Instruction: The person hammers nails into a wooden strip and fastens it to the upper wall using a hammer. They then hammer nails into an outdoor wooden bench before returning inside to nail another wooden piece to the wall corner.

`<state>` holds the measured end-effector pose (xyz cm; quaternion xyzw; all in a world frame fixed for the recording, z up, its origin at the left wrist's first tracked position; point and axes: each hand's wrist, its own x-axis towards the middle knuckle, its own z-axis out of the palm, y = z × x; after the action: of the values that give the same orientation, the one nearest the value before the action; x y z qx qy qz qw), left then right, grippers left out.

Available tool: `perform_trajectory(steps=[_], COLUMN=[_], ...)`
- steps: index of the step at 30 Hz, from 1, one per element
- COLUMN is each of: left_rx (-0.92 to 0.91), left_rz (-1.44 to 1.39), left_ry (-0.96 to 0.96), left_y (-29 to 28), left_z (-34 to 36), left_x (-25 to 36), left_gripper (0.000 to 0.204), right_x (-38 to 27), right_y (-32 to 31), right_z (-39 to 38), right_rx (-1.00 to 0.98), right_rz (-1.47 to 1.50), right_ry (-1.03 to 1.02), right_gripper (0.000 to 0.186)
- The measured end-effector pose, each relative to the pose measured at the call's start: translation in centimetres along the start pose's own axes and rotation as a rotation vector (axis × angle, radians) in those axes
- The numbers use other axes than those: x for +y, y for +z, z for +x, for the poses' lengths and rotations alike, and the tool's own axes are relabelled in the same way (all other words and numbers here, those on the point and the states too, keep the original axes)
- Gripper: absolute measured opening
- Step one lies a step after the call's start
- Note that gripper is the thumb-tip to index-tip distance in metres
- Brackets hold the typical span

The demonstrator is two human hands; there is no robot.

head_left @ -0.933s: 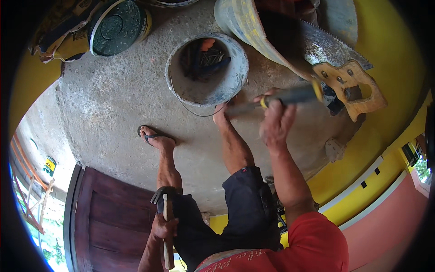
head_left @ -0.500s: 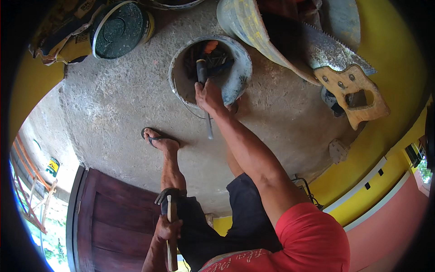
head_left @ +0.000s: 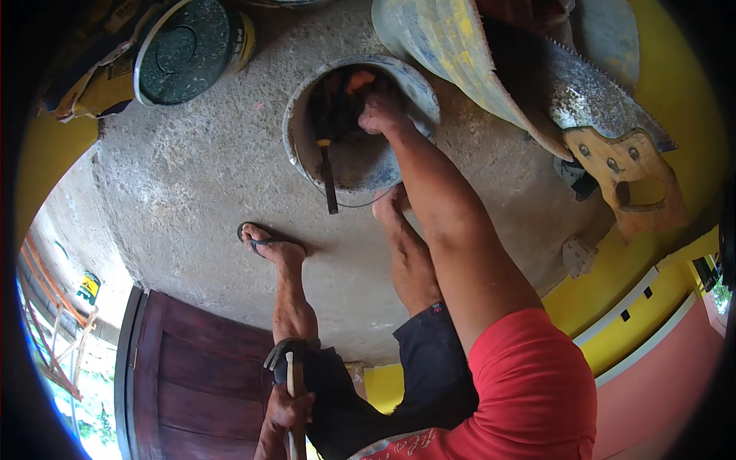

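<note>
glare: lower-left opening (head_left: 96,406) | shadow: inside bucket (head_left: 373,167) | lens: fisheye-bent edges, black corners

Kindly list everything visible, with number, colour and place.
Bucket: one, grey, upper middle
Orange object: one, orange, in bucket
Long tool: one, dark and yellow, over bucket rim
Hammer: one, dark and tan, lower middle
Saw: one, silver and brown, upper right
Large container: one, pale and yellow, upper right
Tub: one, green and yellow, upper left
Sacks: uncounted, dark and yellow, upper left
Door: one, maroon, lower left
Floor: one, grey, middle
Walls: uncounted, yellow and pink, right
Shirt: one, red, lower right
Legs: two, bare, middle
Left grip: one, bare, around hammer
Right grip: one, bare, inside bucket
</note>
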<state>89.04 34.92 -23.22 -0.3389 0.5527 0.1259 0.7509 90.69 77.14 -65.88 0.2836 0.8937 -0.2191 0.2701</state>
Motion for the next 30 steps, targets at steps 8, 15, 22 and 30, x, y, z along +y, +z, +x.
perform_trajectory(steps=[8,15,22,30], left_rx=[0.026,0.013,0.027,-0.009], left_rz=[0.048,0.049,0.024,0.034], left_ry=[0.006,-0.034,-0.034,-0.017], left_y=[0.6,1.3,0.6,0.2], left_z=[-0.4,0.1,-0.3,-0.1], left_x=[2.2,3.0,2.4,2.8], left_gripper=[0.016,0.016,0.016,0.012], right_x=[-2.3,0.4,-1.7,-0.4], right_y=[-3.7,-2.0,0.0,-1.7], right_z=[-8.3,-1.3,-7.1,-8.5], right_rx=[-0.448,0.058,0.189,0.145], right_rz=[-0.059,0.192,0.116,0.139], right_ry=[-0.223,0.044,-0.111,-0.217], right_gripper=[0.022,0.022,0.015,0.027])
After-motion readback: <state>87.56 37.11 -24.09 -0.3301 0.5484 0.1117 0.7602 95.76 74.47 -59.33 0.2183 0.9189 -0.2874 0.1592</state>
